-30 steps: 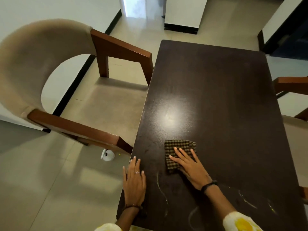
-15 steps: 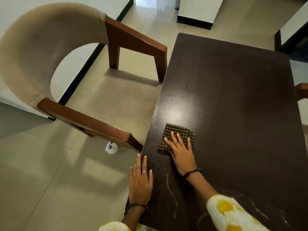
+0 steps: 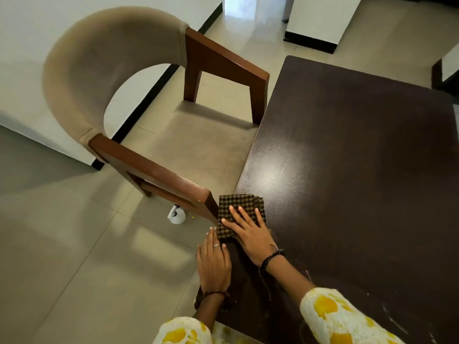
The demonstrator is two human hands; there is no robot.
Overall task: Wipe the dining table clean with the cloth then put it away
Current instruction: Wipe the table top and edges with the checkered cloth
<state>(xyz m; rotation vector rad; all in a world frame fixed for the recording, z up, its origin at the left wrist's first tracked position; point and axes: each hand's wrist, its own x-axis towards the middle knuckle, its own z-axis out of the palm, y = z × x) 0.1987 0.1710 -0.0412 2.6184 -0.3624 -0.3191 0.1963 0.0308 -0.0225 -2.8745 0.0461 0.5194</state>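
Note:
A folded brown checked cloth (image 3: 236, 207) lies at the left edge of the dark brown dining table (image 3: 347, 170), partly overhanging it. My right hand (image 3: 250, 232) presses flat on the cloth with its fingers spread. Just left of it, my left hand (image 3: 214, 261) rests flat on the table's edge, fingertips touching the cloth's near corner. Faint pale streaks mark the tabletop near my right sleeve.
A beige upholstered armchair (image 3: 111, 70) with brown wooden arms stands close against the table's left side, its near arm (image 3: 159, 175) almost touching the cloth. A small white bottle (image 3: 176, 216) lies on the tiled floor under that arm. Another chair shows at the far right.
My right hand has slid the cloth leftward to the table's edge, beside my left hand. The view has shifted left and the table now sits further right in frame.

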